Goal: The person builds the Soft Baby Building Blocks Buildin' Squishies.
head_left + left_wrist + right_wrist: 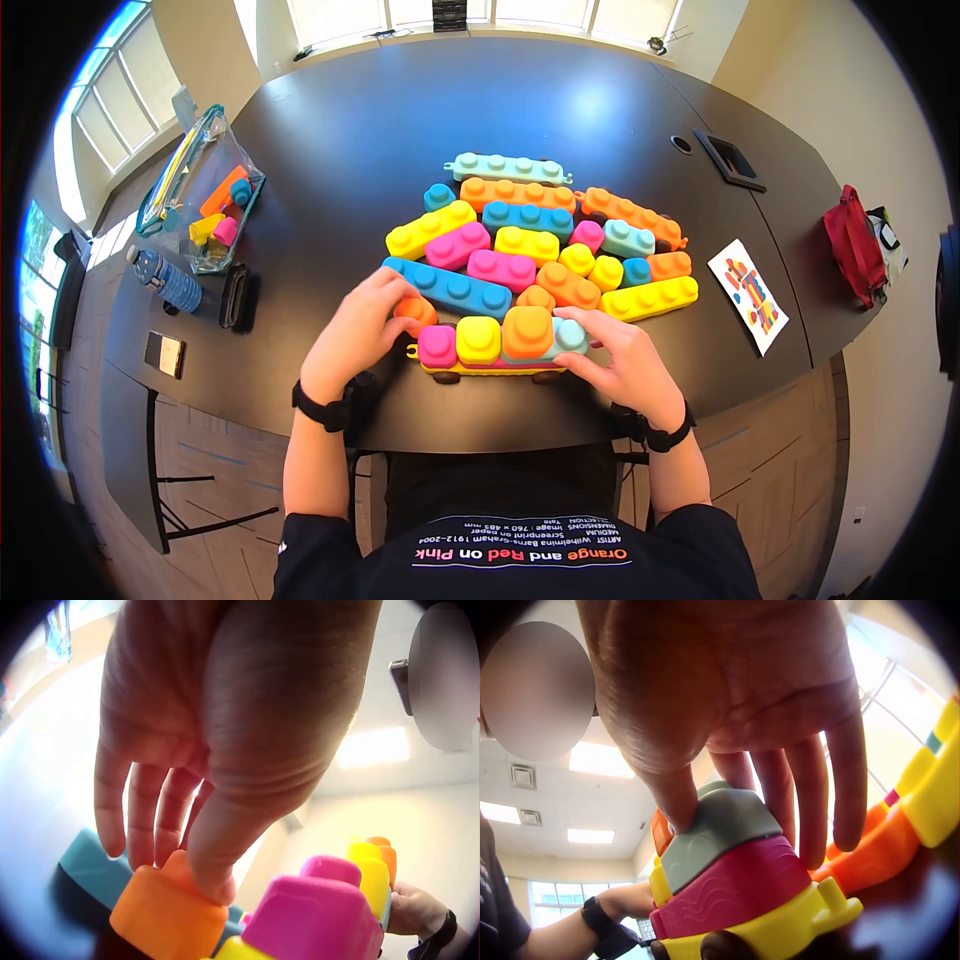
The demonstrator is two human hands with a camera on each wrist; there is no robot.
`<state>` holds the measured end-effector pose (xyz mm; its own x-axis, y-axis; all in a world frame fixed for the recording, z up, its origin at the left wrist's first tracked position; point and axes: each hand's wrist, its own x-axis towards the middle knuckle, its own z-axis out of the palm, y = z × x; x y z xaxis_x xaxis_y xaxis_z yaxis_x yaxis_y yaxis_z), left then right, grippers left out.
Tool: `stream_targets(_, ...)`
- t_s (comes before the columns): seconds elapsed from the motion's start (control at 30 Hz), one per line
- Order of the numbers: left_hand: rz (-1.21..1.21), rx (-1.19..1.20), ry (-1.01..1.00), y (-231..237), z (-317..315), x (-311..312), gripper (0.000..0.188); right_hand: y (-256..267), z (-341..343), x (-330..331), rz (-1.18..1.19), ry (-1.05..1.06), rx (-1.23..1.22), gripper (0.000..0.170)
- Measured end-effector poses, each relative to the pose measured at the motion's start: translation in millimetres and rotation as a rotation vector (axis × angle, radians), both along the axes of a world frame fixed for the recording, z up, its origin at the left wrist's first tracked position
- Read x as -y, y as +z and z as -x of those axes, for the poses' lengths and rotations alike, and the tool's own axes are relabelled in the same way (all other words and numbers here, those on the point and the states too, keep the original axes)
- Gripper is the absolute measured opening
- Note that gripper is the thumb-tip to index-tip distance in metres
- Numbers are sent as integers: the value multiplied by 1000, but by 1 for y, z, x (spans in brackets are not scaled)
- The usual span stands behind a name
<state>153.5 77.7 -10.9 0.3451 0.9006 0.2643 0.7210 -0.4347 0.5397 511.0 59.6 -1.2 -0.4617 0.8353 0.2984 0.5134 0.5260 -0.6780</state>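
A wheeled yellow base with a magenta layer stands near the table's front edge. On top sit a magenta block, a yellow block, a taller orange block and a light teal block. My right hand pinches the light teal block at the right end between thumb and fingers. My left hand holds a small orange block by thumb and fingertips, beside the magenta block and against the long blue block.
Colourful blocks and wheeled pieces lie behind my hands. A clear bag of blocks, water bottle, dark case and phone are left. A picture sheet and red bag are right.
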Motion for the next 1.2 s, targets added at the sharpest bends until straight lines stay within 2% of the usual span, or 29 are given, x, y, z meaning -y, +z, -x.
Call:
stream_targets(0.03,-1,1,0,7,0,1,27,1,0,0,11,-1,6,51)
stream_targets(0.1,-167,123,27,29,0,7,28,2,-2,0,23,-4,12,51)
stream_targets(0.17,-192,158,58,50,-11,11,31,3,-4,-4,-77,41,83,55)
stream_targets(0.2,-234,252,35,58,-21,11,33,8,-2,-5,-79,43,83,55)
stream_targets(0.27,-295,404,-13,70,-49,11,37,23,6,-6,-178,50,-72,59)
stream_targets(0.3,-280,411,-56,75,-63,10,37,31,11,-6,-177,49,-72,59)
stream_targets(0.37,-283,354,-108,77,-84,7,40,45,22,-7,-306,104,-142,62)
stream_targets(0.5,-268,289,-172,79,-105,5,38,51,28,-14,-365,95,-165,60)
stream_targets(0.57,-241,270,-206,79,-107,5,47,51,23,-16,-368,84,-151,58)
stream_targets(0.7,-188,302,-199,72,-94,21,61,37,-1,-10,-292,48,-209,54)
stream_targets(0.77,-87,131,-172,62,-76,29,70,23,-13,-8,-190,-27,-226,53)
stream_targets(0.9,-3,77,-110,29,-55,38,70,5,-17,-4,-113,-23,-255,52)
stream_targets(0.97,33,87,-99,17,-53,42,64,2,-11,-3,-122,-7,-243,52)
stream_targets(1.1,77,81,-67,13,-55,42,58,-4,-10,-7,-155,26,-202,53)
stream_targets(1.2,96,101,-68,13,-56,41,54,-8,-15,-7,-83,52,-189,55)
